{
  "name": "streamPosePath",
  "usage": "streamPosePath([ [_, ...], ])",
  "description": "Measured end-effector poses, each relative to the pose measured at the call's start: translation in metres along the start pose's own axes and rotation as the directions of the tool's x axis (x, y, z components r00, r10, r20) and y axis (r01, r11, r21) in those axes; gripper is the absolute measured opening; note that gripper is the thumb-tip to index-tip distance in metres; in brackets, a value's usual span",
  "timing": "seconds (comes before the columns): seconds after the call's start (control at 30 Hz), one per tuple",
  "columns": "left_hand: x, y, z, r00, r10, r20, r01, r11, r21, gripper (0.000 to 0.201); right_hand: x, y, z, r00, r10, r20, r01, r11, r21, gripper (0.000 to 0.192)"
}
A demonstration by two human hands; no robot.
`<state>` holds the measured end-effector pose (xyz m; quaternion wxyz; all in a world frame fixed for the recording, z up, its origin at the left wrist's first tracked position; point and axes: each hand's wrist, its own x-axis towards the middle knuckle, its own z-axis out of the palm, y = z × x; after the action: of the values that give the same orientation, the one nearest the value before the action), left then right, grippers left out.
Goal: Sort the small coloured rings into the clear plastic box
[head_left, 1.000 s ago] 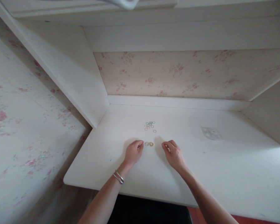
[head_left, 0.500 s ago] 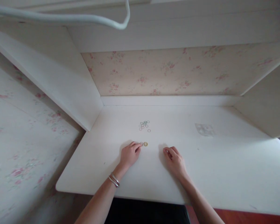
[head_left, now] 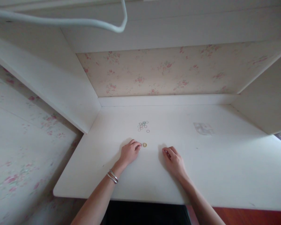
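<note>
My left hand (head_left: 129,152) rests on the white desk (head_left: 224,168) with its fingers curled. Its fingertips lie just left of a small yellow ring (head_left: 144,144). Whether they press or pinch anything I cannot tell. My right hand (head_left: 174,160) lies on the desk a hand's width to the right, fingers curled in, nothing visible in it. Farther back sits a loose cluster of several small rings (head_left: 142,125) in pale green and pink. Two thin bangles (head_left: 112,176) circle my left wrist.
A small clear plastic bag (head_left: 203,128) lies flat at the back right of the desk. White side panels (head_left: 67,90) and a flowered back wall (head_left: 164,72) box the desk in. A white cable (head_left: 61,22) hangs across the top.
A second, pale ring lay beside the yellow one; my left fingertips reached it and it no longer shows. My right hand drew back slightly toward me. The view shifted right.
</note>
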<state>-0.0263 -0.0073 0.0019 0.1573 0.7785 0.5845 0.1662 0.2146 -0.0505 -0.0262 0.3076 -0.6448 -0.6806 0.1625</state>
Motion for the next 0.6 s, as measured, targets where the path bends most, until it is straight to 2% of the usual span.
streamPosePath([
  [0.33, 0.001, 0.002, 0.004, 1.000, 0.018, -0.006, -0.018, 0.999, -0.032, 0.023, 0.002, -0.003, 0.000, 1.000, -0.004, 0.002, 0.004, 1.000, -0.026, 0.034],
  [0.5, 0.001, -0.003, 0.005, 0.998, 0.033, -0.057, -0.039, 0.994, -0.103, 0.023, 0.002, -0.003, -0.001, 1.000, -0.007, 0.007, 0.007, 1.000, -0.022, 0.034],
  [0.6, 0.007, -0.010, 0.001, 0.992, 0.003, -0.122, -0.023, 0.988, -0.156, 0.020, 0.003, -0.004, -0.002, 1.000, -0.010, -0.001, 0.010, 1.000, -0.008, 0.034],
])
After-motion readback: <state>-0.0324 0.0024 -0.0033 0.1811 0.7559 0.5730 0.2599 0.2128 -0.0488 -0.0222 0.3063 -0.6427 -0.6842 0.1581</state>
